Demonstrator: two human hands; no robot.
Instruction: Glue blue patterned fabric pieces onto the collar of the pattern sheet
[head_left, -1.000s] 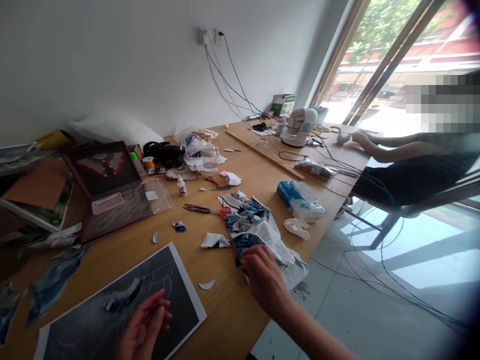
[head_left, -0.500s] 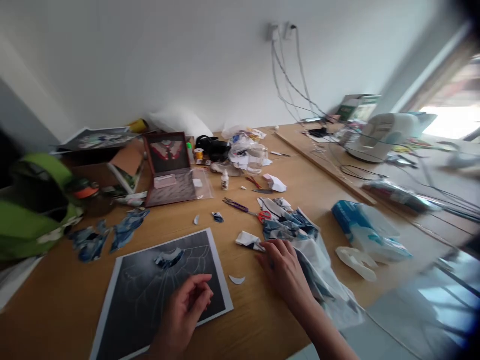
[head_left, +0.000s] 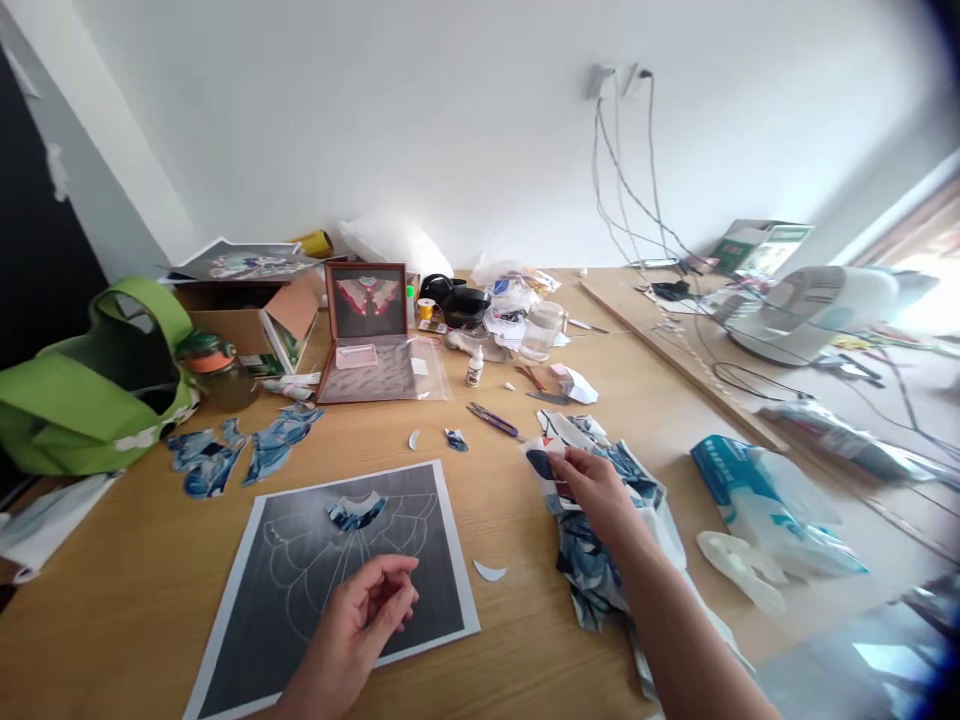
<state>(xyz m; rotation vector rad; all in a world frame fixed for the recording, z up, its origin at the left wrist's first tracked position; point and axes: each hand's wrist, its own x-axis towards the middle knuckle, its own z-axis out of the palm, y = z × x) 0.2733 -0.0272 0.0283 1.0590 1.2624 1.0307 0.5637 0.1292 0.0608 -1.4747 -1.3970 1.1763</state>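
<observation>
My right hand (head_left: pixel 592 485) pinches a small patterned fabric scrap (head_left: pixel 541 462) above a heap of blue and white fabric (head_left: pixel 589 560). My left hand (head_left: pixel 367 610) is over the lower right part of a black sheet with white line drawing (head_left: pixel 300 550), its fingers curled together; whether anything is between them is hidden. A blue and white fabric piece (head_left: pixel 357 512) lies at the top of the drawing. Purple-handled snips (head_left: pixel 495 420) lie left of the raised scrap. A white crescent piece (head_left: pixel 490 571) rests right of the sheet.
Blue fabric cutouts (head_left: pixel 206 460) lie at the left beside a green bag (head_left: pixel 90 390). Behind stand an open framed case (head_left: pixel 367 305), a small white bottle (head_left: pixel 475 367) and a jar (head_left: pixel 216 370). At right are a blue tissue pack (head_left: pixel 772 500) and a white machine (head_left: pixel 810 310).
My right hand has lifted a fabric scrap from the heap, and the heap has shifted. The orange-handled scissors are now mostly covered. The view has turned left; my left hand keeps its curled pose.
</observation>
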